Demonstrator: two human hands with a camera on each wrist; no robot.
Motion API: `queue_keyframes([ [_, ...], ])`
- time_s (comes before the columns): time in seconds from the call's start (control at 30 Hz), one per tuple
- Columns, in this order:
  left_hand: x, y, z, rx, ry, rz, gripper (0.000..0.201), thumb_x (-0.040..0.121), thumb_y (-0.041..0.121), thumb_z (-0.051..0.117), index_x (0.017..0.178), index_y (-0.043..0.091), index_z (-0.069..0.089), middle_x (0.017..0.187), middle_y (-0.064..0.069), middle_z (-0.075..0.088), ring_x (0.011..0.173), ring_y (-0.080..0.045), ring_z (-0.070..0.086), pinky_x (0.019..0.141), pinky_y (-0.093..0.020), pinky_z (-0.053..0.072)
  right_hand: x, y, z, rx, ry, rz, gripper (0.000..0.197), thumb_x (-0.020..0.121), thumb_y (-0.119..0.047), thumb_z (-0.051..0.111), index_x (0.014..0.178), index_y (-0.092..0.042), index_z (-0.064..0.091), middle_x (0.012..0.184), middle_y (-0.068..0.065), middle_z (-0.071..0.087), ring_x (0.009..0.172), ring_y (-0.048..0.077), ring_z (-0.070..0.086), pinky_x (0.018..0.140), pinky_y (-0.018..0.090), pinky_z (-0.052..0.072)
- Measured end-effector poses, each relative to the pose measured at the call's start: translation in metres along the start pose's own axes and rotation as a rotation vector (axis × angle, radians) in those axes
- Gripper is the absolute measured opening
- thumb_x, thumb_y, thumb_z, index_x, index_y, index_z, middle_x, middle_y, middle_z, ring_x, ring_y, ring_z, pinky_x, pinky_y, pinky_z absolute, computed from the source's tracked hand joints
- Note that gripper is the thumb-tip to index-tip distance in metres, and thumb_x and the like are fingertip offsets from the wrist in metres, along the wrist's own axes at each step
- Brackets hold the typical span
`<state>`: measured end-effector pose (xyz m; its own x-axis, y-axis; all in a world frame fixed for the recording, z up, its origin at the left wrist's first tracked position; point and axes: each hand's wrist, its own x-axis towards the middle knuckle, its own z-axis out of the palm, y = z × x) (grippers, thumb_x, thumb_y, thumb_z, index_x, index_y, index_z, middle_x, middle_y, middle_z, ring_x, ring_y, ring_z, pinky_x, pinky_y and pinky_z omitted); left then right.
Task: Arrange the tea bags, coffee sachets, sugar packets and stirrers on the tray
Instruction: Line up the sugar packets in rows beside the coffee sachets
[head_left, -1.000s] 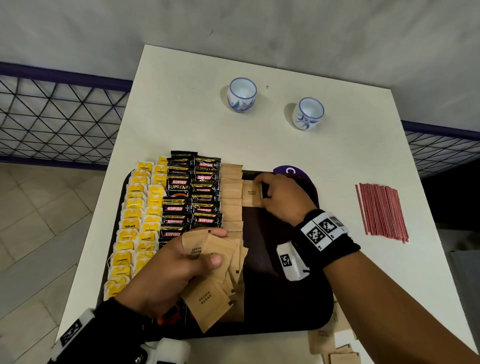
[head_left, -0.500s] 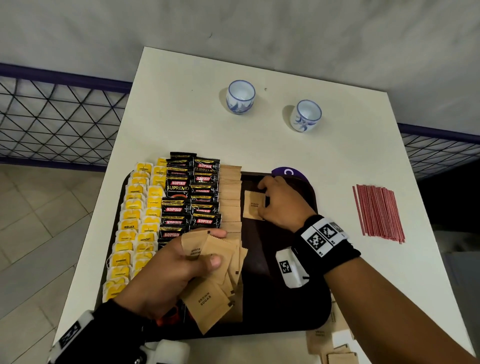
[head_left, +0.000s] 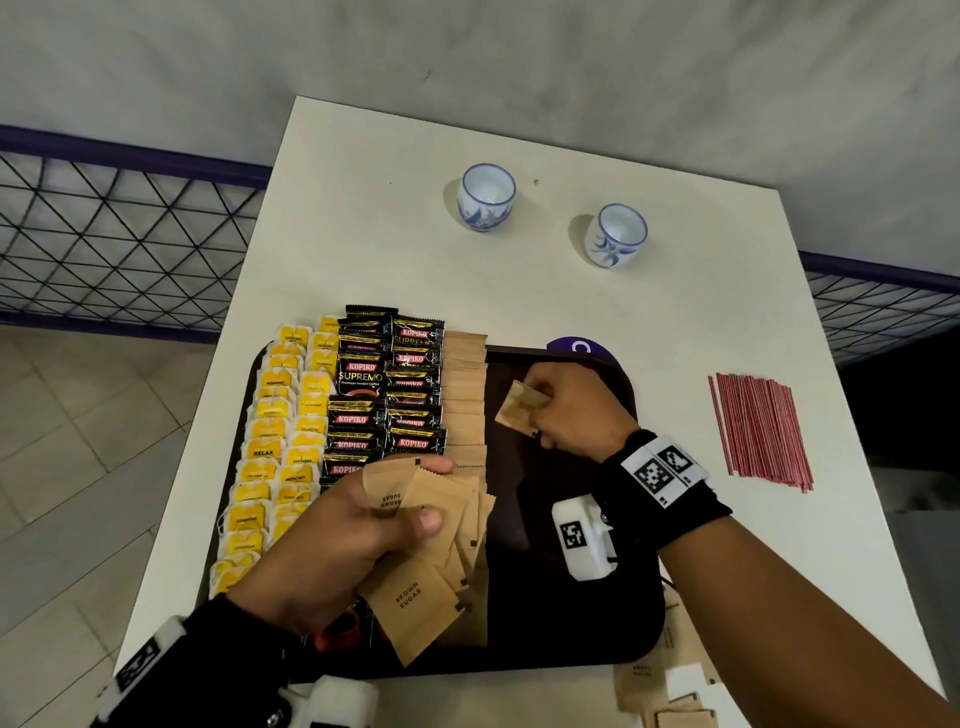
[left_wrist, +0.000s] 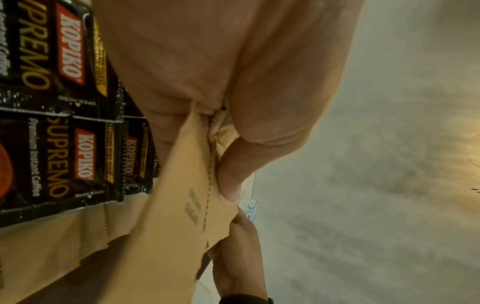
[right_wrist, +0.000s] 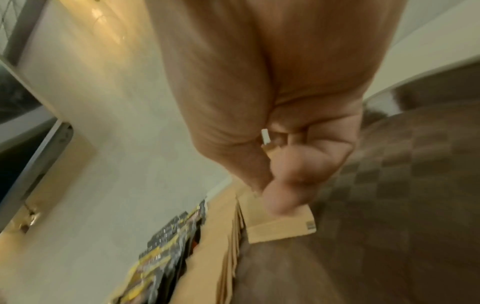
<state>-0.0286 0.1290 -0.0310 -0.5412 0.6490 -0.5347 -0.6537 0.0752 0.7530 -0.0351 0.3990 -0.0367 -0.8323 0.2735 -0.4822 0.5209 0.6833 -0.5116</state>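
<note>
A dark tray (head_left: 566, 654) holds yellow tea bags (head_left: 270, 457) at its left, black coffee sachets (head_left: 389, 395) beside them and a row of brown sugar packets (head_left: 465, 395). My left hand (head_left: 358, 525) grips a fanned bunch of brown sugar packets (head_left: 447, 525) over the tray's near left part; the wrist view shows the bunch (left_wrist: 182, 205) pinched under the thumb. My right hand (head_left: 569, 405) pinches one tilted sugar packet (head_left: 519, 408) just right of the row, also seen under the fingers as a brown packet (right_wrist: 280, 228). Red stirrers (head_left: 758, 431) lie on the table right of the tray.
Two blue-and-white cups (head_left: 487, 196) (head_left: 616, 234) stand on the white table (head_left: 363, 249) behind the tray. More sugar packets (head_left: 670, 691) lie at the near right table edge. A purple disc (head_left: 576, 347) peeks out behind the tray. Wire fencing flanks the table.
My right hand has drawn back toward me from the tray's far end and lifted its sugar packet, which now tilts up. The left hand keeps its bunch still.
</note>
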Motion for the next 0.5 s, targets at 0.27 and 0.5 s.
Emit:
queue_keyframes([
  [0.27, 0.000, 0.000, 0.000, 0.031, 0.007, -0.012, 0.042, 0.090, 0.001, 0.065, 0.128, 0.018, 0.065, 0.109, -0.013, 0.076, 0.095, -0.029, 0.074, 0.073, -0.033, 0.059, 0.000, 0.004, -0.003, -0.179, 0.175, -0.150, 0.022, 0.074, 0.006, 0.058, 0.082, -0.010, 0.070, 0.088, 0.003, 0.065, 0.083, 0.022, 0.061, 0.074, 0.034, 0.051],
  [0.5, 0.001, 0.001, 0.002, 0.014, 0.013, -0.011, 0.044, 0.086, 0.002, 0.065, 0.127, 0.017, 0.065, 0.109, -0.013, 0.076, 0.093, -0.029, 0.075, 0.071, -0.031, 0.060, -0.001, 0.006, -0.007, -0.265, 0.044, -0.181, 0.023, 0.080, 0.000, 0.059, 0.090, -0.013, 0.075, 0.090, -0.001, 0.069, 0.085, 0.018, 0.064, 0.074, 0.027, 0.050],
])
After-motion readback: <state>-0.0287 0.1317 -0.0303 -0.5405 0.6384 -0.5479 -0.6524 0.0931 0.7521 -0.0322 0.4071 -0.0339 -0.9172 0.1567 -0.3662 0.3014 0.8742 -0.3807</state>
